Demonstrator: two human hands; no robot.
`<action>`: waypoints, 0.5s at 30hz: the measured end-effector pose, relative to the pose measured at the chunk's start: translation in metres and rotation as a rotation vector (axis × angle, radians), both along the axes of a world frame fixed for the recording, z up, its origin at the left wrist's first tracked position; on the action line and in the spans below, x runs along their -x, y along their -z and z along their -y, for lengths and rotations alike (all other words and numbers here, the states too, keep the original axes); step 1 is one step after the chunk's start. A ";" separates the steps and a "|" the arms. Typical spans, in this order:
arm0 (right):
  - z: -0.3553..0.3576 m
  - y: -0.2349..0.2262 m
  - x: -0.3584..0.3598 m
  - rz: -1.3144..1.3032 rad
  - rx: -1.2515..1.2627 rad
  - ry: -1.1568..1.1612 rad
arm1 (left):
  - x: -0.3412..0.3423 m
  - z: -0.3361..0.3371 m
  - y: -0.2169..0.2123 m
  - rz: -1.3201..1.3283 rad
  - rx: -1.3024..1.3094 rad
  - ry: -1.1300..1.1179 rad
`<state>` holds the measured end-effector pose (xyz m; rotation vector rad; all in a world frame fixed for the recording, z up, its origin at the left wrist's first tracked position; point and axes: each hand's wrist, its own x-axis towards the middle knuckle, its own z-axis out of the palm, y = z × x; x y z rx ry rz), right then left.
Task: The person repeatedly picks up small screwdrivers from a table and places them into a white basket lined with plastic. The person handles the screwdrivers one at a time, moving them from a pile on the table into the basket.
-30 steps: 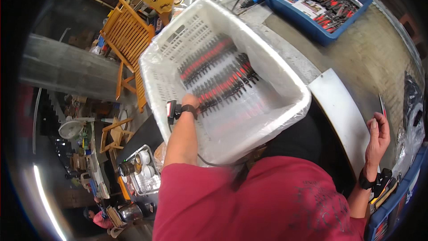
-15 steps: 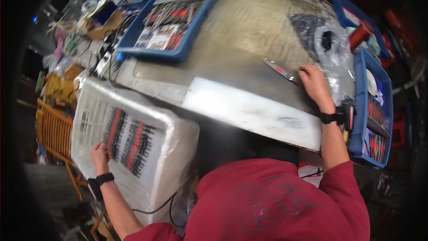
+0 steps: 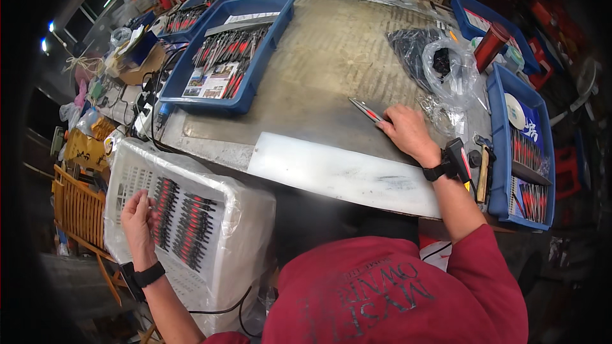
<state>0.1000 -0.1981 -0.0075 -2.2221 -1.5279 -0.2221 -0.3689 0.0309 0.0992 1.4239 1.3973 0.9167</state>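
On the table, my right hand (image 3: 408, 130) has its fingertips closed on the near end of a slim silver tool (image 3: 364, 110) with a red mark. The tool's far end points away to the left. My left hand (image 3: 136, 213) is over the left side of a white plastic crate (image 3: 245, 216), thumb and fingers pinched together. Anything between those fingertips is too small to make out. Inside the crate lie two rows of slim black-and-red pieces (image 3: 194, 229), right of my left hand.
A white board (image 3: 338, 165) lies along the table's near edge. Blue trays of similar pieces stand at the back left (image 3: 271, 57) and right (image 3: 499, 127). Clear plastic bags (image 3: 456, 83), a dark red cylinder (image 3: 491, 48) and a wooden-handled tool (image 3: 483, 175) lie on the right.
My right hand was beside the silver tool and now has its fingers on the tool's near end. My left hand has risen slightly over the crate. The whole view has shifted.
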 end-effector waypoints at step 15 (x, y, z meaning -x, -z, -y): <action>-0.031 -0.054 0.090 -1.294 -0.214 -0.274 | -0.105 0.075 -0.033 0.157 0.117 0.487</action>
